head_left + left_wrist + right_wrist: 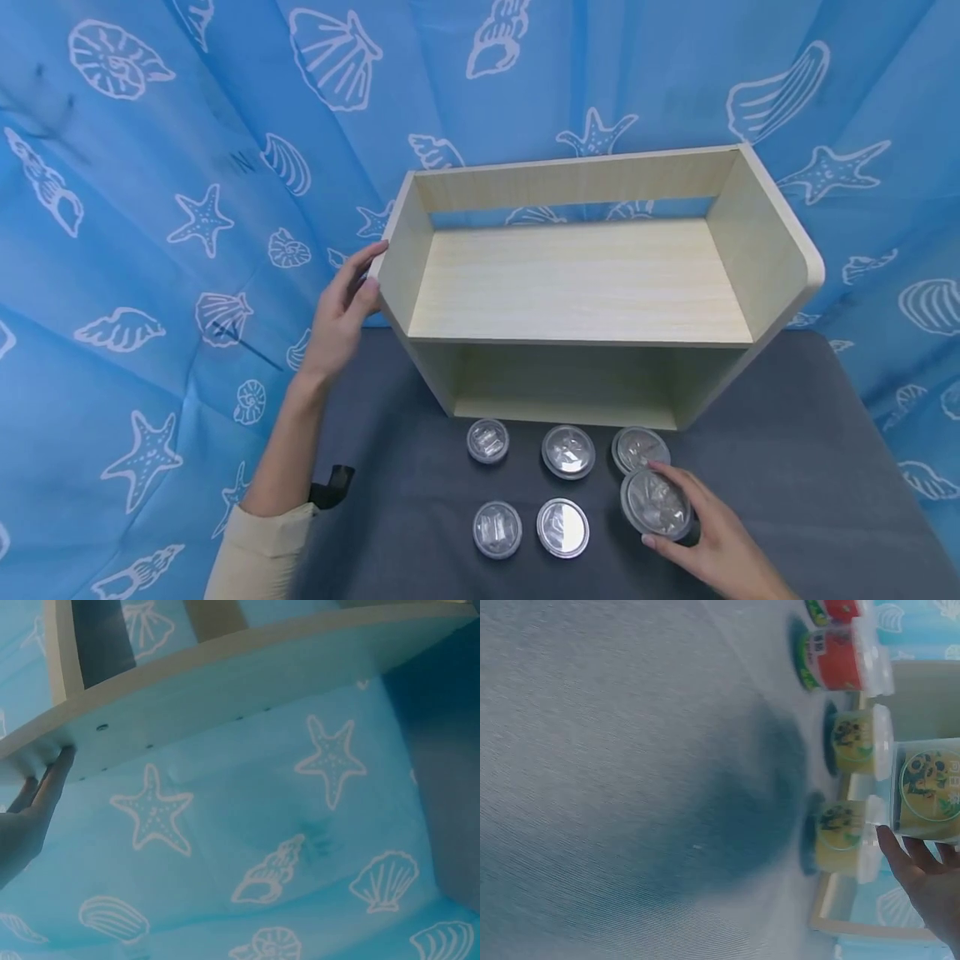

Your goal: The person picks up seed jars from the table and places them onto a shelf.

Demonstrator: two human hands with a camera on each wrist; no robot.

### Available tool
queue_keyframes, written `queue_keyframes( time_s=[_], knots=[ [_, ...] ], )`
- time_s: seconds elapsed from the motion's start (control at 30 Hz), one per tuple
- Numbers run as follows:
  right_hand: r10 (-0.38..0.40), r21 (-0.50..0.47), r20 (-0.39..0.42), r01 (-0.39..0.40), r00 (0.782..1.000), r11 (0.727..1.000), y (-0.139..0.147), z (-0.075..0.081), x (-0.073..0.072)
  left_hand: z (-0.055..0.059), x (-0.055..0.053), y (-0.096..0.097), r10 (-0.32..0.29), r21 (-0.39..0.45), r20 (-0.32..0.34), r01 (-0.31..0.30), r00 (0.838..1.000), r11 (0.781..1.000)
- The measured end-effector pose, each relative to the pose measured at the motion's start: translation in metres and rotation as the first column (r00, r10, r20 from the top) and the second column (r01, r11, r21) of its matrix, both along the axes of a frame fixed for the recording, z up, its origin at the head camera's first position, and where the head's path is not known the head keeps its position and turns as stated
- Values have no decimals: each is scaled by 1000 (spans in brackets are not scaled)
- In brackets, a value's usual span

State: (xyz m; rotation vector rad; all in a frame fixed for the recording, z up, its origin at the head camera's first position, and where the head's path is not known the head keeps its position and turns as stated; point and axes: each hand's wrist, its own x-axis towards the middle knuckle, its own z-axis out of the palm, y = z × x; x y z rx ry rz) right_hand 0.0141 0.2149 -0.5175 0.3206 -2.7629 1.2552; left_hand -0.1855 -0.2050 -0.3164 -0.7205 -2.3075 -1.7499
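Note:
My left hand [335,321] touches the left side panel of a pale wooden two-tier shelf [577,283]. In the left wrist view its fingers [52,780] lie straight against the panel's outer face. My right hand [708,525] grips a clear lidded tub [656,502] with a yellow panda label, held above the table near another tub [640,450]. More round lidded tubs stand before the shelf: one at front left [497,529], one at front middle [562,527], and two behind them. The right wrist view shows a red-and-green labelled tub [836,658] and a yellow-labelled tub [844,836].
The shelf stands at the back of a dark grey table [405,500]. A blue curtain [202,167] printed with white shells and starfish hangs behind and at both sides. A black strap piece [330,487] sits at the left wrist.

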Motion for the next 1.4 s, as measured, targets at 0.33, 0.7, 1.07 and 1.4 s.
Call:
queue_keyframes(
  time_s=[0.33, 0.7, 1.07, 1.4],
  knots=[
    [135, -87, -151, -149, 979, 985, 0, 28, -22, 1, -6, -3, 28, 4, 32, -28, 999, 1000],
    [150, -61, -140, -159, 979, 985, 1, 57, -39, 2, -9, 0, 64, 3, 53, -65, 997, 998],
    [200, -30, -178, -208, 964, 978, -11, 98, -56, 0, -12, 2, 42, 88, 82, -49, 996, 995],
    [248, -107, -146, -264, 958, 958, -29, 131, -70, -1, -12, 2, 41, 122, 89, -52, 995, 991]
  ],
)
